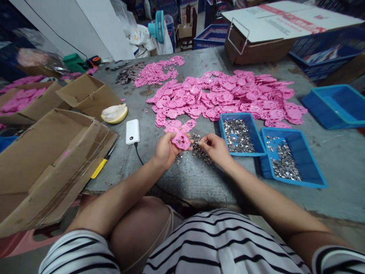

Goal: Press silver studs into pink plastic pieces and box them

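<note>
My left hand [165,149] is closed on a flat pink plastic piece [181,140] with holes in it, held just above the table. Close to its right, my right hand [214,149] has thumb and fingers pinched together; whatever sits between the fingertips is too small to make out. Beneath and between both hands lies a loose heap of small shiny metal parts [201,155]. A few more pink pieces [188,125] lie just beyond the left hand.
A large pile of pink pieces [228,95] spreads behind the hands. Two blue trays [244,154] [309,182] of metal parts stand at right. A white power bank [132,132], a fruit rind [114,114], a yellow cutter [99,168] and an open cardboard box [42,152] are at left.
</note>
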Motion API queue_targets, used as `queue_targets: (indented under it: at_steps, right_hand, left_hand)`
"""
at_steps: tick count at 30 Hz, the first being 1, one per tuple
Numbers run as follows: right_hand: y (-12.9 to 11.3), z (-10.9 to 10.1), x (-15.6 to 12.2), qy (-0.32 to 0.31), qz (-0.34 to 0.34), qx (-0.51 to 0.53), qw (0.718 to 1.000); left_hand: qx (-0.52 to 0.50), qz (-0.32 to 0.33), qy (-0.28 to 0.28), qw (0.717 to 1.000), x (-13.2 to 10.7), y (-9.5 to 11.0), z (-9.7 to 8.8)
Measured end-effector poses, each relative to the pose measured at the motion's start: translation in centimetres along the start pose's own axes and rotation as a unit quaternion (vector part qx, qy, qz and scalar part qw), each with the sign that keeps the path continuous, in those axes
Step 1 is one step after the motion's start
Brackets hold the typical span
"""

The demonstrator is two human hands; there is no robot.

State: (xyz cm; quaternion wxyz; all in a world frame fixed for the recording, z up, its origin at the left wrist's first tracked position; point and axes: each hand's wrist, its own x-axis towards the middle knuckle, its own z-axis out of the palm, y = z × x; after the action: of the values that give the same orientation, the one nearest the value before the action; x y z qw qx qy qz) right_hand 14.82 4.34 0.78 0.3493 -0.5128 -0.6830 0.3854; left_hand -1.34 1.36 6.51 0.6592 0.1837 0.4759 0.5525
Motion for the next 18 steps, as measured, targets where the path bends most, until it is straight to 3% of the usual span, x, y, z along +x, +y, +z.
queue_targets:
  at_steps: [4,8,12,14,18]
  right_hand:
    - [1.4,0.8,-0.5,-0.076,-0.063,-0.269,0.958]
    - [0.9,0.5,-0.8,-0.126,-0.068,-0.38,0.914]
    - [0.4,-3.1,0.7,-0.036,-0.099,-0.395,0.913]
    - [0.7,-5.6,1.9,0.006,-0.057,-0.44,0.896]
    - [2.4,-8.2,3.5,-0.107,0.098,-0.524,0.839]
  left_hand:
    - [-0.004,0.011,0.036,0.999,0.4,0.2,-0.1]
    - [-0.004,0.0,0.027,1.0,0.3,0.0,-0.1]
    - [0.0,-0.007,0.019,1.0,0.0,-0.1,0.0]
    - [0.005,-0.013,0.005,1.0,-0.1,-0.2,0.1]
    - [0.006,-0.026,-0.021,0.999,0.0,-0.5,0.1]
